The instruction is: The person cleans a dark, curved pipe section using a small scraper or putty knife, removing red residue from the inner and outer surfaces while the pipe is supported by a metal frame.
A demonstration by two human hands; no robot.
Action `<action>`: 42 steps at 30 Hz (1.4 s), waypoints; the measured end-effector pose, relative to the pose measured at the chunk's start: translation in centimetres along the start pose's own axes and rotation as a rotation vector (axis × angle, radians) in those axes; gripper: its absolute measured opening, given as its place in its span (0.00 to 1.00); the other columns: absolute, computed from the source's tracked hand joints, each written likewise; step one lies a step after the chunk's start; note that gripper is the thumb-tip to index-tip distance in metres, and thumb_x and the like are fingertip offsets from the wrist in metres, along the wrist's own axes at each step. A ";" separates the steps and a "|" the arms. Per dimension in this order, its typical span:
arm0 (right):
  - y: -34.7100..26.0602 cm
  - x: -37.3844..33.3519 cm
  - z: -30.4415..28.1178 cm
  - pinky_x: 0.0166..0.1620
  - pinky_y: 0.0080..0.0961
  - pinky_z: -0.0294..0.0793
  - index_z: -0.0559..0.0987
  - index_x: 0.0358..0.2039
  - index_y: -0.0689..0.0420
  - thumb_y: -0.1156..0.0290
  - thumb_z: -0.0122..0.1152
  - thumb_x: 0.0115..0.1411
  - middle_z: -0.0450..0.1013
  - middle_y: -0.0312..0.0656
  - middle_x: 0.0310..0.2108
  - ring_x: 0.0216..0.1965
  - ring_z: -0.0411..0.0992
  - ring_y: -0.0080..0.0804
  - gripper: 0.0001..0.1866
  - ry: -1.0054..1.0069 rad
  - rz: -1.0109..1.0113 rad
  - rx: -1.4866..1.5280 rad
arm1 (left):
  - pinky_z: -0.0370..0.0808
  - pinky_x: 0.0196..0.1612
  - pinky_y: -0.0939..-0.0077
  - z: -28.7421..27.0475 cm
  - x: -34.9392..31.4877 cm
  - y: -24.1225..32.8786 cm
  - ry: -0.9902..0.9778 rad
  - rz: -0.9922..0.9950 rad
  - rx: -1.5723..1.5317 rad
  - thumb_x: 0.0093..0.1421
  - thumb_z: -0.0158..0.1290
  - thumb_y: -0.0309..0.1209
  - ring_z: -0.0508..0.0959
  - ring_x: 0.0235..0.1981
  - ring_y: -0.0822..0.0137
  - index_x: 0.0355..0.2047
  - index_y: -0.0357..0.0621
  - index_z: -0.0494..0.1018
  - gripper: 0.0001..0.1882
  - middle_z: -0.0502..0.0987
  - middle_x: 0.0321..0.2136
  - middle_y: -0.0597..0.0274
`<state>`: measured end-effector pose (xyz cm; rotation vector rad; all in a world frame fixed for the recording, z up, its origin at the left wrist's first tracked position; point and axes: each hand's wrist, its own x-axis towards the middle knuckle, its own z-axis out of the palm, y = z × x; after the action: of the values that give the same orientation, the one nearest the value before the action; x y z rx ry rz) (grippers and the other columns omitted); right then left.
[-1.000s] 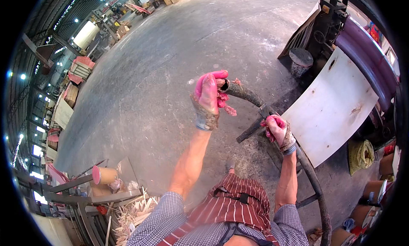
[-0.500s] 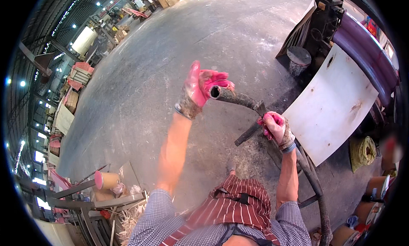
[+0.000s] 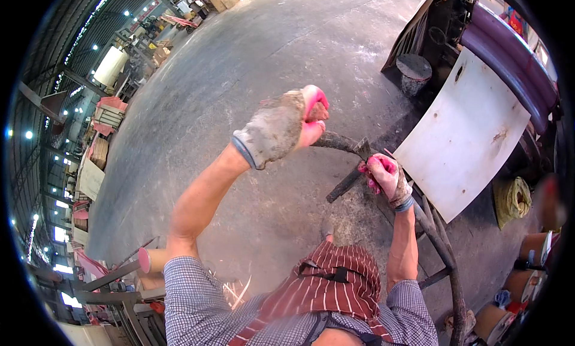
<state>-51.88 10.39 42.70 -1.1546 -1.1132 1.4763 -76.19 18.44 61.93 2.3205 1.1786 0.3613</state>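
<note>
Both hands wear soiled gloves, pinkish red on the palms and fingers and greyish on the backs. My left hand (image 3: 287, 127) is raised with its fingers curled in at the end of a dark, crusted curved tube (image 3: 336, 140). A small brownish bit shows between those fingers; I cannot make out what it is. The tube's hollow end is hidden behind this hand. My right hand (image 3: 386, 178) is closed around a short dark flat metal piece (image 3: 362, 148), whose blade-like top sticks up beside the tube. Below it juts a straight dark bar (image 3: 345, 186).
A dark tubular frame (image 3: 458, 298) curves down at the right. Beyond it lean a pale sheet (image 3: 470, 136) and purple rolls (image 3: 509, 64), near a grimy bucket (image 3: 414, 73). A yellowish sack (image 3: 512, 202) and brown drums (image 3: 535, 248) stand right; a pink-ended roll (image 3: 154, 260) lies lower left.
My left hand has turned from palm showing with fingers apart to its back showing with fingers curled, now covering the tube's end. My right hand keeps its grip in nearly the same place.
</note>
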 end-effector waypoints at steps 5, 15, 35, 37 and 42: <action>-0.2 -0.8 -0.3 0.22 0.18 0.64 0.80 0.32 0.60 0.58 0.53 0.68 0.69 0.33 0.19 0.18 0.64 0.17 0.18 0.002 -0.004 0.017 | 0.73 0.32 0.80 -3.0 -1.5 -2.2 0.092 -0.153 -0.461 0.65 0.56 0.35 0.72 0.26 0.80 0.48 0.38 0.73 0.16 0.77 0.28 0.68; -2.3 -0.3 0.9 0.20 0.18 0.62 0.80 0.32 0.61 0.59 0.54 0.68 0.70 0.34 0.18 0.17 0.64 0.18 0.17 -0.208 -0.027 0.070 | 0.51 0.14 0.77 8.9 -13.6 -14.5 0.460 -0.075 -1.929 0.70 0.45 0.53 0.50 0.11 0.77 0.44 0.46 0.79 0.24 0.51 0.13 0.77; 11.8 -1.2 21.5 0.22 0.17 0.69 0.79 0.39 0.54 0.59 0.55 0.71 0.75 0.32 0.24 0.21 0.71 0.18 0.12 0.268 0.131 0.250 | 0.75 0.23 0.77 27.1 -13.2 -14.4 0.920 -0.702 -1.844 0.67 0.54 0.40 0.75 0.24 0.74 0.48 0.47 0.73 0.15 0.77 0.30 0.68; 12.8 -1.0 23.9 0.23 0.17 0.71 0.78 0.43 0.55 0.58 0.56 0.70 0.75 0.31 0.28 0.23 0.72 0.17 0.13 0.358 0.090 0.071 | 0.78 0.29 0.74 27.4 -14.1 -15.7 1.030 -0.582 -1.646 0.66 0.55 0.41 0.77 0.28 0.71 0.49 0.46 0.73 0.16 0.78 0.33 0.66; 13.1 -0.7 29.3 0.21 0.19 0.69 0.76 0.52 0.56 0.51 0.54 0.69 0.76 0.35 0.34 0.25 0.72 0.20 0.23 0.225 0.284 -0.008 | 0.80 0.29 0.71 25.8 -18.6 -23.4 0.668 -0.713 -1.879 0.66 0.55 0.44 0.78 0.26 0.67 0.47 0.47 0.73 0.17 0.78 0.34 0.63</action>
<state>-82.31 4.41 34.37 -1.4918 -0.8268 1.5092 -91.33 6.77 27.34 0.1278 0.9565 1.2473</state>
